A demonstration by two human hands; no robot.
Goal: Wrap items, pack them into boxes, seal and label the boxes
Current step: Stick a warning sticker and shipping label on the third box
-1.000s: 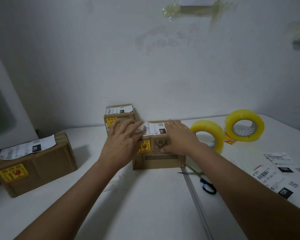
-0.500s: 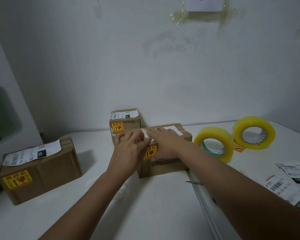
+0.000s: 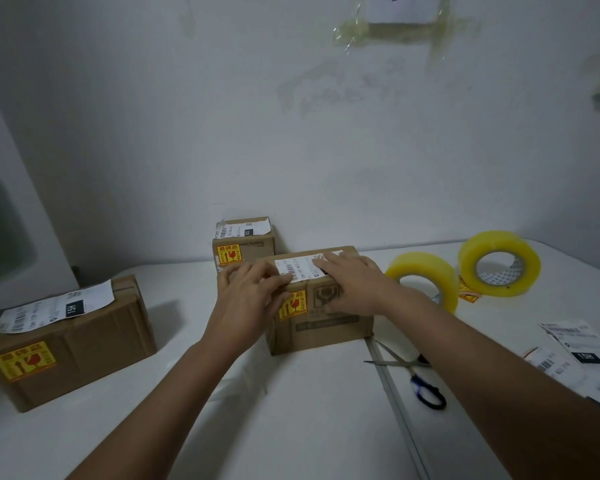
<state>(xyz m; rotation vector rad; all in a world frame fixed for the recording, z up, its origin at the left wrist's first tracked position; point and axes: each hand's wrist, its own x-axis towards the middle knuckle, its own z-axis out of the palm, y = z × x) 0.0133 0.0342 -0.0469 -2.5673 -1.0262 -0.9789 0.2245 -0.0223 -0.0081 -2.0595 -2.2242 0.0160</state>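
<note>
A sealed cardboard box (image 3: 329, 327) stands at the table's middle, with a yellow fragile sticker (image 3: 293, 305) on its front. A white shipping label (image 3: 300, 268) lies on its top. My left hand (image 3: 246, 299) rests at the box's left top corner, fingertips on the label's left end. My right hand (image 3: 352, 284) lies flat on the box's top and front edge, pressing the label's right end. Neither hand grips anything.
Two more labelled boxes stand nearby: a small one (image 3: 245, 242) behind, a larger one (image 3: 66, 341) at the left. Two yellow tape rolls (image 3: 426, 277) (image 3: 499, 263) stand at the right. Blue-handled scissors (image 3: 420, 379) and loose labels (image 3: 575, 358) lie at the right front.
My right hand slid left along the label, then back to its right end. The left hand stayed at the box's left corner. The camera view shifted slightly.
</note>
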